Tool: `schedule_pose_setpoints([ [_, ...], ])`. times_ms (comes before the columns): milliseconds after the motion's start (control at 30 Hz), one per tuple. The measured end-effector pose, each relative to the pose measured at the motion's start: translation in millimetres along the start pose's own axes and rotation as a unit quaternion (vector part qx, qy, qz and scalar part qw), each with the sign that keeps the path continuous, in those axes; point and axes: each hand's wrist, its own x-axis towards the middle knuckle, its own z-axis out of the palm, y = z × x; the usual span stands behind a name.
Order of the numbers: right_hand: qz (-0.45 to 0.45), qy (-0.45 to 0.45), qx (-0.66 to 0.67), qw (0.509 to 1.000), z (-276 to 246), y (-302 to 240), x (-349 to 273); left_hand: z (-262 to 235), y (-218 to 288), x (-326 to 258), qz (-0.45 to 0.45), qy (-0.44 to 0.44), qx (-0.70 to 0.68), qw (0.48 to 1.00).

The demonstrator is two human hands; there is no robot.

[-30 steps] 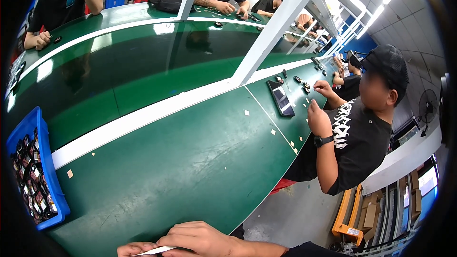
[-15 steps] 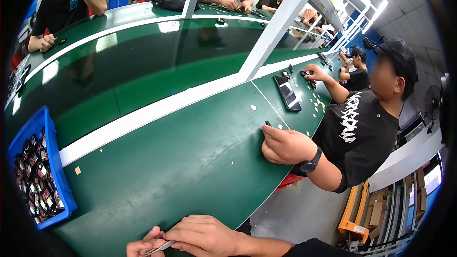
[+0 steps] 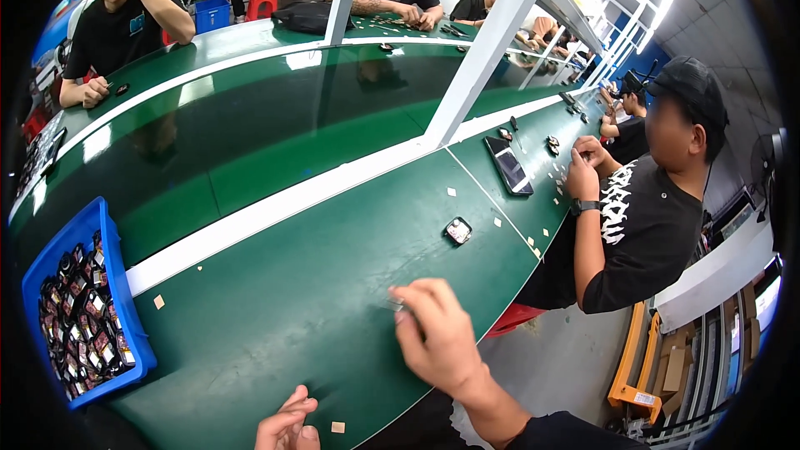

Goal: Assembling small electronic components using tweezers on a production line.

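- Small part (image 3: 399, 307): a pale, thin piece peeks out at the left edge of the right hand (image 3: 435, 335), low over the green desk (image 3: 275, 317); what kind of piece it is cannot be told.
- The right hand reaches out over the desk with its back up and fingers curled narrow around that piece.
- The left hand (image 3: 287, 427) sits at the near edge of the desk, fingers loosely bent and holding nothing that shows; a small tan square (image 3: 337, 427) lies just to its right.
- Farther off and a little right of the right hand, a small dark square device (image 3: 457, 231) lies alone on the desk.
- Beyond that, a dark flat phone (image 3: 509, 165) lies by a co-worker in a black shirt (image 3: 642, 225) seated on the right.
- At the far left, a blue bin (image 3: 125, 317) full of small dark parts rests on the desk.
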Motion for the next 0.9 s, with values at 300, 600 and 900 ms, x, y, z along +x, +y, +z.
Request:
schedule_pose_setpoints([
  [300,0.153,0.063,-0.266,0.950,-14,55,28,-1,2,3,0.018,-0.017,-0.004,1.000],
  [600,0.079,0.015,-0.160,0.984,5,22,8,1,6,2,0.012,-0.012,-0.011,1.000],
  [900,-0.165,-0.170,0.209,0.949,31,-30,-37,0,-3,1,0.028,-0.017,-0.099,0.995],
])
